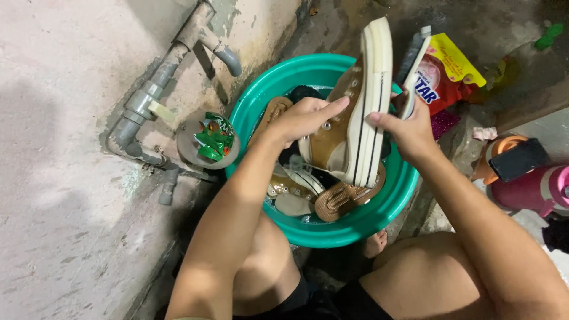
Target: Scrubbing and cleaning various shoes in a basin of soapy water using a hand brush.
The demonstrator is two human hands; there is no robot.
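The left hand [305,118] is gripping the brown shoe [349,112] over the green basin [379,207]; the right hand [409,127] is closing around a brush [413,77] against its sole.

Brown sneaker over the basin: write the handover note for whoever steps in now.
Left hand: grips the brown sneaker by its upper, sole turned right.
Right hand: holds a brush against the white sole edge.
Teal basin: holds water and other brown shoes.
Detergent pouch: behind the basin.
Done: shoe lifted clear of the water.
Left: how clean it is cannot be told; other shoes lie soaking.
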